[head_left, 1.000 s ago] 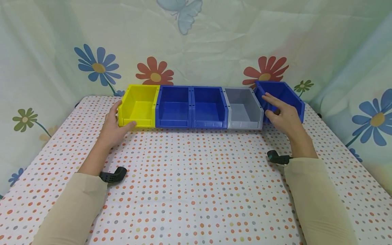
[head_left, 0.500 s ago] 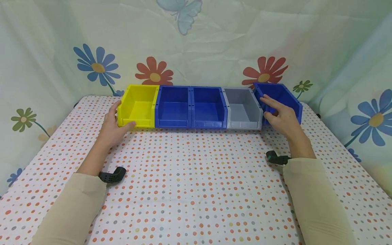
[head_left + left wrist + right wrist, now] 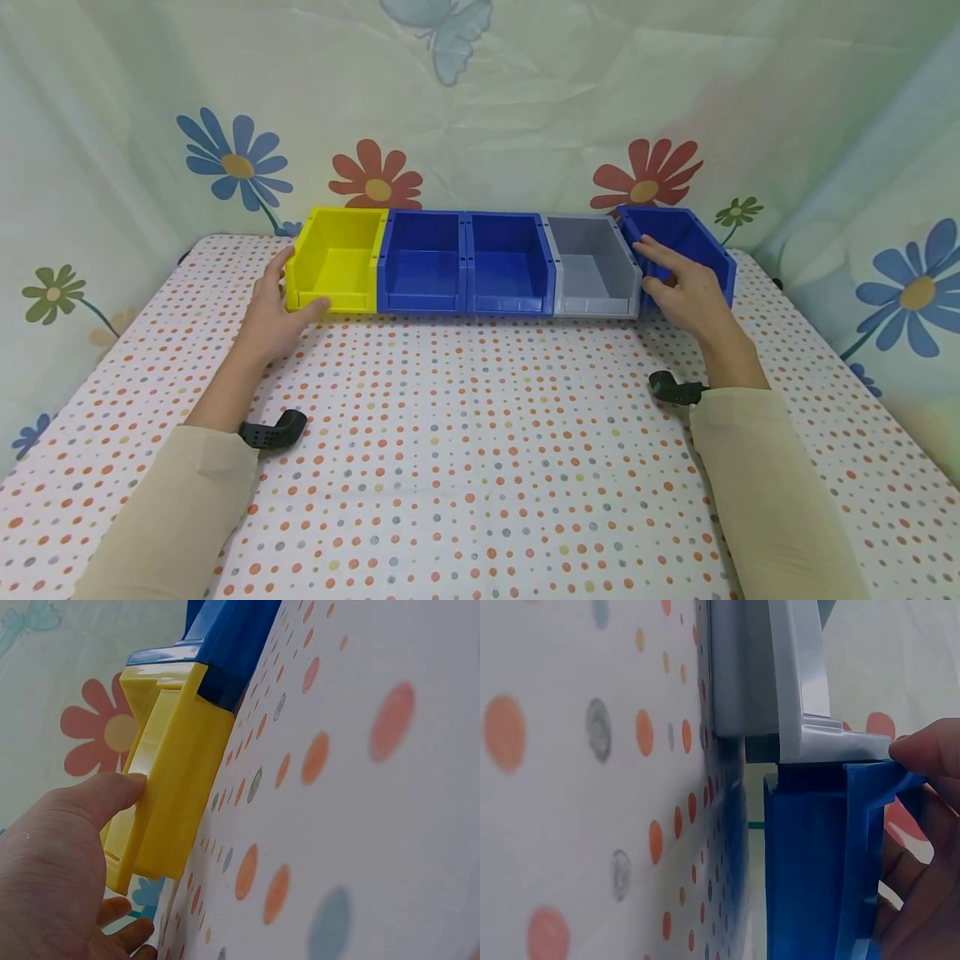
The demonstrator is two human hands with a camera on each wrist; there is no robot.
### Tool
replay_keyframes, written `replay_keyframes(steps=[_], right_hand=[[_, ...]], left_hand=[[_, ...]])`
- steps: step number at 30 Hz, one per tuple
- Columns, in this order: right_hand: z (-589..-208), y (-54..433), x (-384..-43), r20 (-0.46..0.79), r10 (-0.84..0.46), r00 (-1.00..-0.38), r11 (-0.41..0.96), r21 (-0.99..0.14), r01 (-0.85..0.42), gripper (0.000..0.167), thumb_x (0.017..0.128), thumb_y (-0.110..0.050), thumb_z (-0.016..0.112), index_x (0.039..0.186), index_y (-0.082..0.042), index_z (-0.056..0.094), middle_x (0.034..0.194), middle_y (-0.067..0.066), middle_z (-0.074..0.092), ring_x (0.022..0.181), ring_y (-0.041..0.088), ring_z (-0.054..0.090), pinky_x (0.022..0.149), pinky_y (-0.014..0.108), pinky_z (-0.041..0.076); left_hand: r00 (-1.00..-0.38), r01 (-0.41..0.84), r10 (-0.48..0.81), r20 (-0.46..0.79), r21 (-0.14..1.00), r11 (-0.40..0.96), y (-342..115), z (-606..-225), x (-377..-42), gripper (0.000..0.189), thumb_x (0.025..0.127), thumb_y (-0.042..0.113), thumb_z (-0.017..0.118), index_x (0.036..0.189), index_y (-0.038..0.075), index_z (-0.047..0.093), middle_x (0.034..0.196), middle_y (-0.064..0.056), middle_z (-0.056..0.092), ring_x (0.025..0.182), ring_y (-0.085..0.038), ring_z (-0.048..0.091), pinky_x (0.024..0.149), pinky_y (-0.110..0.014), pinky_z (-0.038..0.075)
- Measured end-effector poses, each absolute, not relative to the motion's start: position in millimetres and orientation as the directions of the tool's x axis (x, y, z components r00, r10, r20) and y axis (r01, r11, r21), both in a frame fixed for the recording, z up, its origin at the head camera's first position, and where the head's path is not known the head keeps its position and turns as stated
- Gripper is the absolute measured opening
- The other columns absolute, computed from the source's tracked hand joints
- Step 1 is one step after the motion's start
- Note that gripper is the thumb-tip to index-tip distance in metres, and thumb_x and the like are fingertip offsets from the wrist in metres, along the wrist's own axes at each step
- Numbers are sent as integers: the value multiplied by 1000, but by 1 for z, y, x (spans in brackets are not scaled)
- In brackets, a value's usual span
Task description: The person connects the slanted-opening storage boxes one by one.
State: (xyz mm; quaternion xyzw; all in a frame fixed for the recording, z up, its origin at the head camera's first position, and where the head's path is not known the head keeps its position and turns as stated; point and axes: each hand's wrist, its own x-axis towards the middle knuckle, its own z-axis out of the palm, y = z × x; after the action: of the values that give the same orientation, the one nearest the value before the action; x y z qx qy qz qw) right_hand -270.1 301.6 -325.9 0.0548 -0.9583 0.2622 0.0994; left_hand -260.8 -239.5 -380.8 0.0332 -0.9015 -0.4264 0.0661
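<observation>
A row of open-front plastic storage bins stands at the table's back: a yellow storage bin (image 3: 339, 260) at the left end, two blue ones (image 3: 426, 260) side by side, then a grey bin (image 3: 596, 265). My left hand (image 3: 273, 321) holds the yellow bin's left end, thumb on its front lip and fingers along the outer side. At the right end my right hand (image 3: 693, 296) grips another blue storage bin (image 3: 671, 223) by its left wall. In the right wrist view this blue bin (image 3: 806, 855) appears raised off the table, its near corner against the grey bin (image 3: 795, 690).
A dotted white cloth (image 3: 450, 433) covers the table. Behind the bins hangs a flowered fabric backdrop (image 3: 517, 117), which also runs down both sides. Each wrist wears a black strap mount (image 3: 273, 432).
My right hand has brought the right-end blue bin slightly left and down, closer against the grey bin. The left hand stays at the yellow bin; the view has shifted slightly.
</observation>
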Motion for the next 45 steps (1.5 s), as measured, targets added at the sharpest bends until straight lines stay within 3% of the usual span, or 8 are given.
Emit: replay_keyframes(steps=[18,23,30,33,36,38,45], right_hand=[[-331,305,-270,181,-75,-981,859,-487,-156,61,106,-17,50,163,-22,33,171,1,27,90,25,45,68,33,39],[-332,305,-269,149,-58,-987,842,-523,-128,61,106,-18,50,164,-25,30,172,0,24,102,30,47,76,37,40],[-334,306,-269,121,-62,-991,836,-536,-118,62,107,-18,49,165,-27,28,173,-3,20,104,32,47,77,40,41],[-334,306,-269,105,-73,-992,820,-559,-119,63,107,-18,48,165,-28,26,173,-4,17,137,39,44,101,52,46],[-333,305,-270,95,-84,-992,810,-573,-123,63,107,-18,47,165,-28,25,174,-3,15,158,43,19,122,65,28],[-333,305,-270,83,-88,-993,810,-575,-120,63,107,-18,46,166,-28,24,174,-3,14,159,43,13,124,68,22],[-333,305,-271,70,-100,-993,819,-560,-122,61,109,-25,45,166,-29,22,174,-2,13,159,44,11,125,69,18]], left_hand=[[-990,4,-105,91,776,631,-240,-382,-261,97,98,33,67,167,33,-1,171,-22,10,154,-49,23,124,-67,26],[-990,4,-107,92,777,630,-239,-382,-262,97,98,33,67,167,34,-1,171,-21,10,154,-49,24,124,-67,26],[-990,-5,-113,86,774,633,-238,-383,-262,97,99,33,67,167,34,-1,172,-21,11,153,-48,25,123,-67,27],[-990,-10,-116,83,775,632,-238,-383,-261,97,98,33,67,167,35,-1,172,-21,10,153,-49,25,123,-67,27],[-990,-16,-120,77,779,627,-239,-382,-260,97,99,33,67,167,35,-1,172,-21,10,154,-49,24,123,-67,26],[-990,-19,-122,74,779,626,-239,-382,-260,97,99,33,67,167,35,-2,171,-21,10,154,-49,24,124,-67,26],[-989,-14,-122,82,776,631,-240,-381,-261,97,99,33,67,167,36,-2,172,-21,10,155,-48,23,124,-67,26]])
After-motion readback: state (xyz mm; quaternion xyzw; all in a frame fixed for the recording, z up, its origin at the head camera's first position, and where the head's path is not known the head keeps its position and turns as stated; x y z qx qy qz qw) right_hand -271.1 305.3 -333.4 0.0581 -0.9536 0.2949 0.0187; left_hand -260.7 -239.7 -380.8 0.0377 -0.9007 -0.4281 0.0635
